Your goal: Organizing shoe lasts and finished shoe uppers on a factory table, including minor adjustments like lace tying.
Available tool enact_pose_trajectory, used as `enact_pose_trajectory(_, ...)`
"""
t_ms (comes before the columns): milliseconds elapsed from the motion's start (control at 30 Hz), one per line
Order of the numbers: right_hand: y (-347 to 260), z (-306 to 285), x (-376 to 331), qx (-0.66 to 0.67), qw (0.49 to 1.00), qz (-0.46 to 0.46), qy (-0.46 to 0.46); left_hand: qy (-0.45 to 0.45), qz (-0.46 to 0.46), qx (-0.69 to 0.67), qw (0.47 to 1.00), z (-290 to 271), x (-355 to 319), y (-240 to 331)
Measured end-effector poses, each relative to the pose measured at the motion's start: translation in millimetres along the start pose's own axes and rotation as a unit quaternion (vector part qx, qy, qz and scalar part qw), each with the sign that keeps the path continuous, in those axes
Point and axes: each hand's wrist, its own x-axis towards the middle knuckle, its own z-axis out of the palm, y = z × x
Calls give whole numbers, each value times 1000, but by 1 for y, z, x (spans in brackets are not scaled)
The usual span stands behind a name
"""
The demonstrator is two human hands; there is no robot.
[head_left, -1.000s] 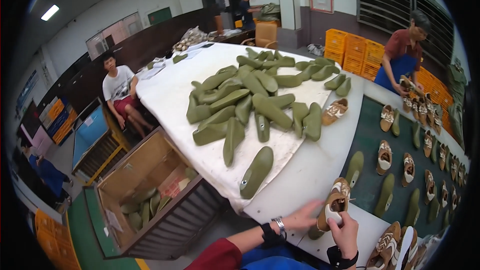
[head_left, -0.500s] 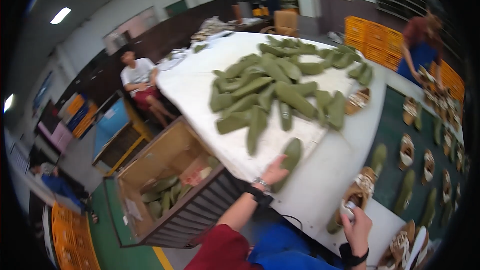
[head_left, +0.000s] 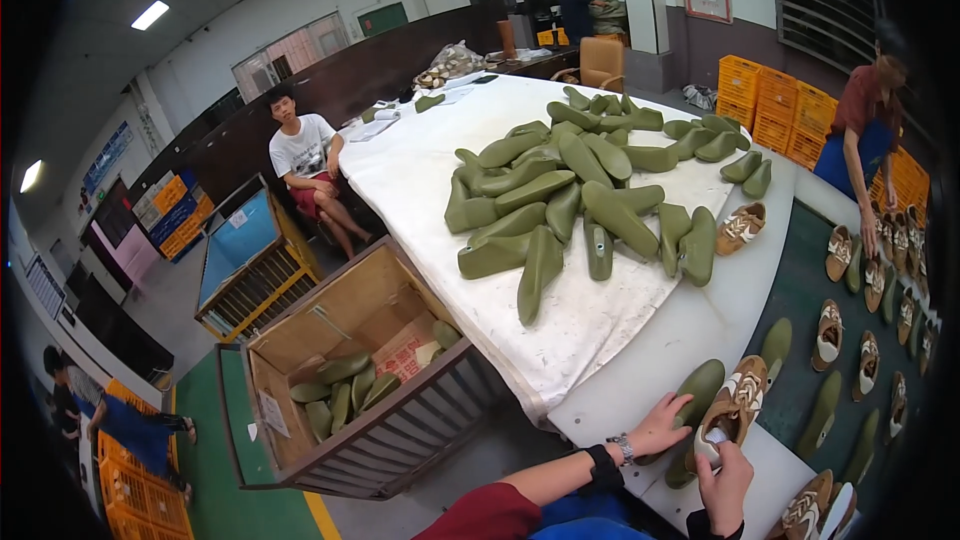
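**Two hands on one shoe at the near edge of the counter**

At far left stand stacked orange crates (head_left: pixel 128 485), with a person in blue bending just beside them. Next comes a blue-topped cart (head_left: pixel 240 240), and behind it a seated person in a white shirt (head_left: pixel 305 155). Below the cart sits one open wooden crate (head_left: pixel 350 380); it holds about seven olive-green shoe lasts lying loose on its floor beside a printed sheet.

The long white counter (head_left: pixel 420 180) carries one large heap of green lasts (head_left: pixel 580 190), too overlapped to count exactly, roughly three dozen. A single tan and white shoe (head_left: pixel 740 227) lies at the heap's right edge.

At the near edge, the left hand (head_left: pixel 660 427) rests with fingers spread on a green last (head_left: pixel 697 390) lying flat, its grip open, pressing rather than clasping. Just beside it the right hand (head_left: pixel 725 485) has its grip closed around the heel of a brown and white shoe (head_left: pixel 735 410), which lies toe away from the person, touching that last.

Further right, a dark green belt (head_left: pixel 800 290) holds about ten more shoes and six lone lasts in rows. A person in a red shirt (head_left: pixel 860 130) leans over it, with yellow crates (head_left: pixel 765 105) stacked behind.
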Motion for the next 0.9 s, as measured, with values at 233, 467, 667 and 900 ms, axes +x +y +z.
enact_pose_trajectory(233,6,1,1,3,1000,-20,-5,340,76,253,902,-153,34,-84)
enact_pose_trajectory(467,3,-1,1,-23,1000,-6,2,331,-105,204,915,-288,56,-124)
enact_pose_trajectory(667,2,4,0,-21,1000,-11,-7,355,-185,245,883,-288,47,-145)
enact_pose_trajectory(900,6,2,2,-29,999,-12,-14,347,-170,-38,922,-308,-9,-116)
